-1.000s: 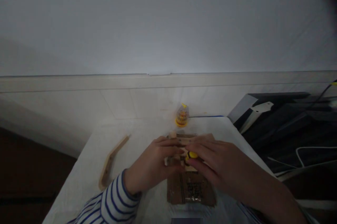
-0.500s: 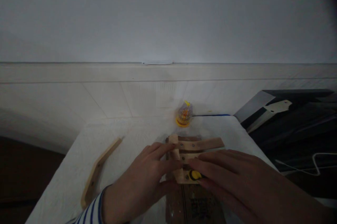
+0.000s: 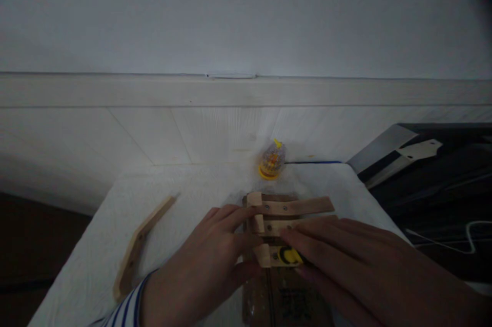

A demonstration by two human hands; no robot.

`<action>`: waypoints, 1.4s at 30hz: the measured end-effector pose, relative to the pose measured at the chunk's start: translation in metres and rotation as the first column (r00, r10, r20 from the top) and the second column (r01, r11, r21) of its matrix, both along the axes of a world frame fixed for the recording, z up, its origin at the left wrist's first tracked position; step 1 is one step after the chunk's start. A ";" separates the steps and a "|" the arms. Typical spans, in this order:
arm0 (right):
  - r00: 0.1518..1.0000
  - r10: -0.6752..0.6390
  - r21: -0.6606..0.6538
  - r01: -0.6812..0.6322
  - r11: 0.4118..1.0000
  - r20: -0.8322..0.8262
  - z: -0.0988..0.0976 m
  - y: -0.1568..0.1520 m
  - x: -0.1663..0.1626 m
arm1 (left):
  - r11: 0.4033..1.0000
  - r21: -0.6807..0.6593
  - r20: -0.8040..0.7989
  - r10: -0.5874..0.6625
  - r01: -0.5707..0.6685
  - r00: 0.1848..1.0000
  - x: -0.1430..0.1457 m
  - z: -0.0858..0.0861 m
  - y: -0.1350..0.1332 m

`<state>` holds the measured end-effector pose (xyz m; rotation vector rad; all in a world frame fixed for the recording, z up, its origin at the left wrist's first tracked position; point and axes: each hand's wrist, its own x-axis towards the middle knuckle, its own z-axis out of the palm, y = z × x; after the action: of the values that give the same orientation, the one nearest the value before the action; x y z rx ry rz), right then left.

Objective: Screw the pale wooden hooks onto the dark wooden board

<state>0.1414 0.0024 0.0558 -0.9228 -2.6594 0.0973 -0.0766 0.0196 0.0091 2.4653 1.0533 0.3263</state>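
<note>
Several bent wooden pieces (image 3: 300,207) with metal screw fittings lie side by side on a brown taped package (image 3: 277,296). My left hand (image 3: 207,265) reaches in from the left, its fingers and thumb closed about the left ends of these pieces. In my right hand (image 3: 346,260) is a yellow-and-black tool (image 3: 291,255), gripped between thumb and fingers over the nearest wooden piece (image 3: 264,254). The tool's working end is hidden, and its exact kind cannot be made out. Another bent wooden piece (image 3: 140,242) lies alone to the left.
A white cover spreads over the table (image 3: 184,224). Near the wall stands a small clear container with a yellow base (image 3: 271,163). At the right are dark items, a pale bracket-like strip (image 3: 421,150) and a white cable (image 3: 469,240).
The view has tilted and shifted slightly. The yellow-and-black tool looks turned in my right hand. Between the nearest wooden piece and the middle one, the gap at their left ends shows more clearly.
</note>
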 end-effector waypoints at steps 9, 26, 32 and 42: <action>1.000 -0.010 0.015 0.010 1.000 0.001 0.004 -0.001 -0.004 | 1.000 -0.027 -0.004 -0.002 0.002 1.000 0.001 0.007 -0.001; 0.999 -0.054 -0.160 0.054 0.986 0.002 -0.004 -0.007 -0.001 | 0.999 -0.036 0.000 -0.006 0.006 1.000 0.000 0.006 -0.001; 0.999 -0.046 -0.176 0.050 0.983 0.023 -0.006 -0.008 -0.003 | 0.999 -0.038 0.017 -0.013 0.014 1.000 0.001 0.006 -0.001; 0.996 -0.089 -0.170 0.083 0.982 -0.027 -0.001 -0.004 -0.011 | 0.999 -0.051 -0.032 -0.008 0.007 0.999 0.000 0.006 -0.001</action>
<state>0.1309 -0.0018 0.0551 -1.0774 -2.6055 0.3197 -0.0767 0.0191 0.0156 2.4360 1.0523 0.2554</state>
